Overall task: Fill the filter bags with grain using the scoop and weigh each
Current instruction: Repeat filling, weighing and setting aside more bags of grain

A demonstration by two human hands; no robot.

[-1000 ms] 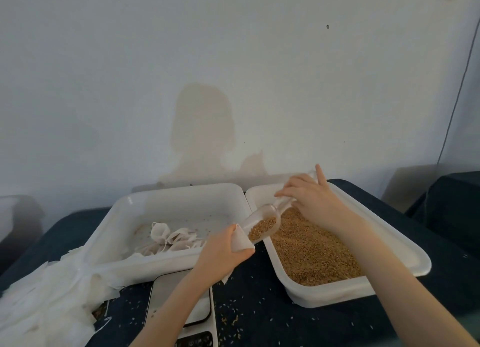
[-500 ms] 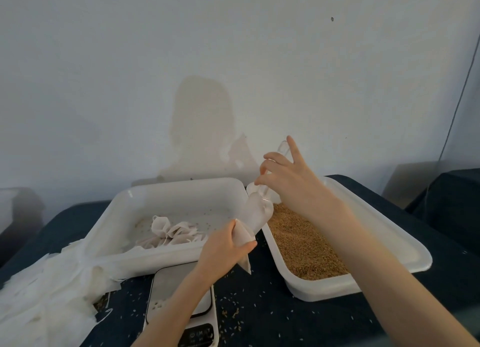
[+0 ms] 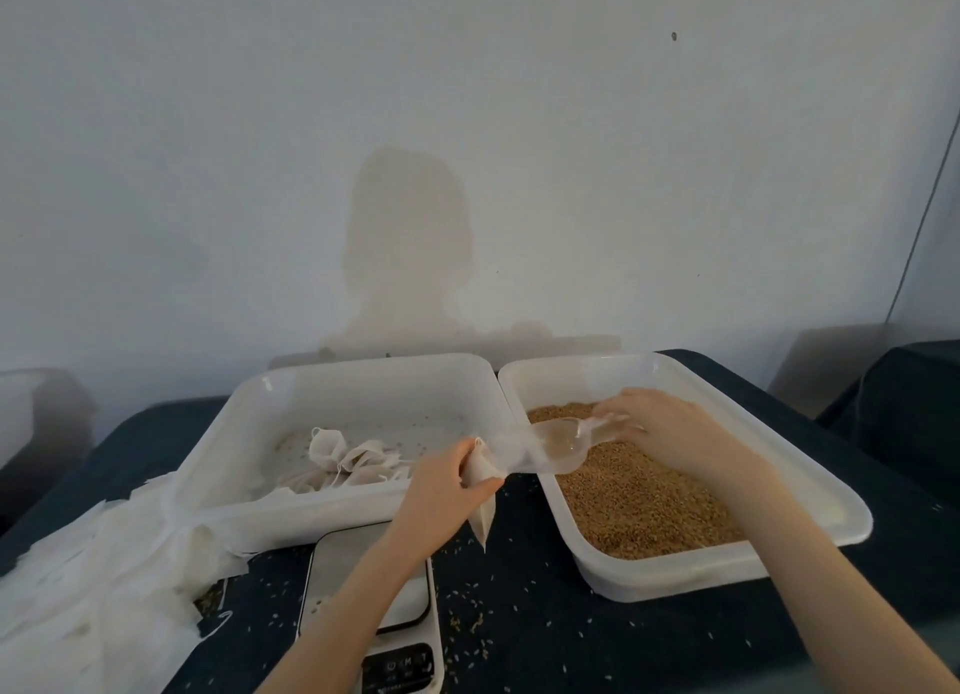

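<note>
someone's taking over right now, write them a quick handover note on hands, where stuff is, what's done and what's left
Left hand grips a filter bag between the two trays.
Right hand holds the clear scoop, which looks empty, over the grain tray.
Scale sits in front with nothing on its plate.
Some bags lie in the left tray; whether filled, cannot tell.
Empty bags are piled far left.
Left: weigh the held bag, then fill and weigh the rest.

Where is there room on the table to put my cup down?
Free: dark cloth between the scale and grain tray, though speckled with spilled grains. Crowded: the left side, under the pile of filter bags.
</note>
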